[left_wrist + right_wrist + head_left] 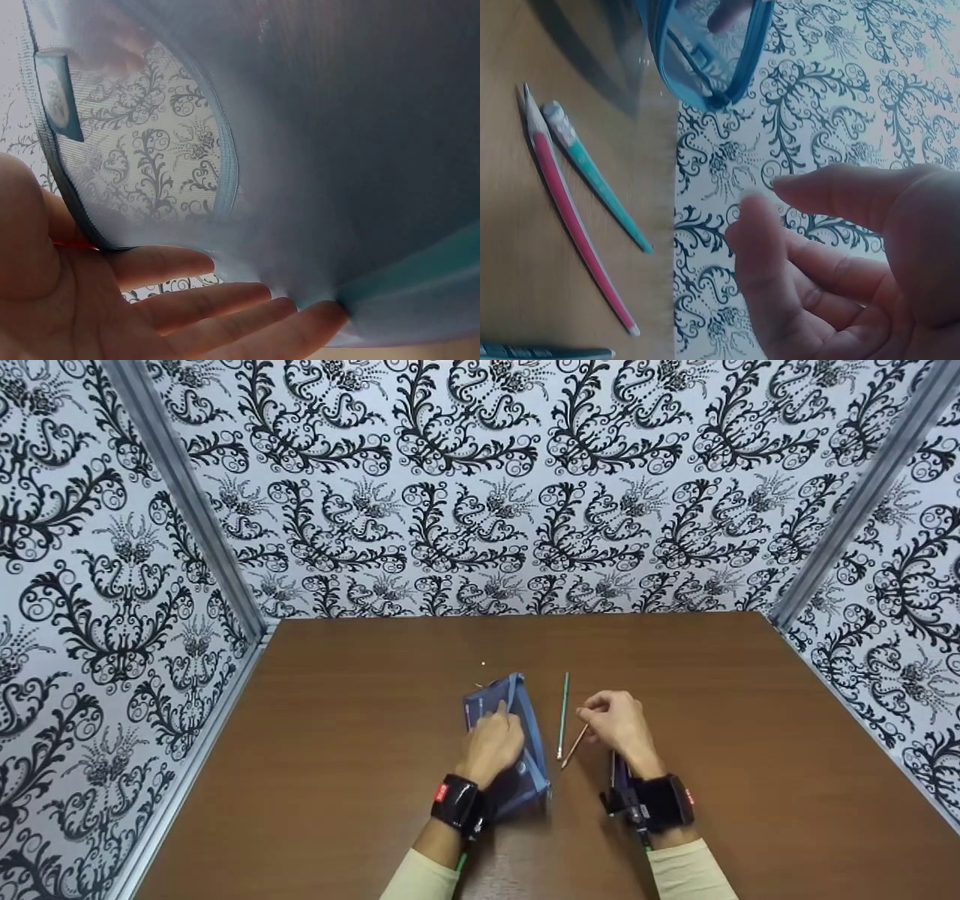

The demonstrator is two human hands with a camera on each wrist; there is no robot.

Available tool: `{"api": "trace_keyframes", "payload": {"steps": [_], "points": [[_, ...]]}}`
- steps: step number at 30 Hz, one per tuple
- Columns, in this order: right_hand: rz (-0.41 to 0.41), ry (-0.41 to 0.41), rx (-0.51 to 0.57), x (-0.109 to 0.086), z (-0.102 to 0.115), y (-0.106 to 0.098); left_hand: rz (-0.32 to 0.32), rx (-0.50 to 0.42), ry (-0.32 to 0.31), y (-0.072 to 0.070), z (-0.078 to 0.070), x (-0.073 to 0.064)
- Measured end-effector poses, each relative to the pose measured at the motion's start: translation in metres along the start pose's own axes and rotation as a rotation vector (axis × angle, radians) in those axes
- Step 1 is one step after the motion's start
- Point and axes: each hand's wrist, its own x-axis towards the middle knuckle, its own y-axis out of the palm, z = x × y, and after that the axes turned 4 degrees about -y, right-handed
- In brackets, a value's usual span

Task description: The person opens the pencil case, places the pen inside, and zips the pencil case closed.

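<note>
My left hand (493,744) grips a translucent blue mesh pencil case (534,735), its fingers spread along the mesh in the left wrist view. The case (705,67) shows its blue zip-edged mouth facing my right hand, with a finger behind the mesh. My right hand (619,727) hovers just right of two pencils; its thumb and forefinger (832,191) are bent towards each other with nothing between them. On the table lie a red pencil (570,202), tip pointing towards me, and a green pencil (604,187) with a white eraser end beside it.
A dark pen or pencil (547,351) lies partly under my right wrist. Past the case, a tiny white speck (483,664) sits on the brown table (360,697). Patterned walls (480,510) stand at the back and both sides.
</note>
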Motion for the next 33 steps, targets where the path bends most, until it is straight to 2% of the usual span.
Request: {"api": "trace_keyframes", "payload": {"steps": [6, 18, 21, 26, 33], "points": [[0.024, 0.015, -0.041, 0.0, -0.004, -0.009, -0.013, -0.004, 0.008, 0.002, 0.001, 0.001], [0.063, -0.05, -0.229, 0.001, -0.011, -0.023, -0.032, 0.003, 0.015, 0.001, 0.001, 0.0], [0.098, -0.003, -0.215, 0.0, -0.012, -0.027, -0.029, 0.006, 0.017, 0.0, 0.0, -0.001], [0.173, 0.101, -0.125, 0.0, -0.013, -0.033, -0.02, 0.001, 0.012, 0.001, 0.0, 0.0], [0.197, 0.114, -0.098, -0.001, -0.016, -0.04, -0.016, -0.013, 0.004, 0.001, 0.0, 0.001]]}}
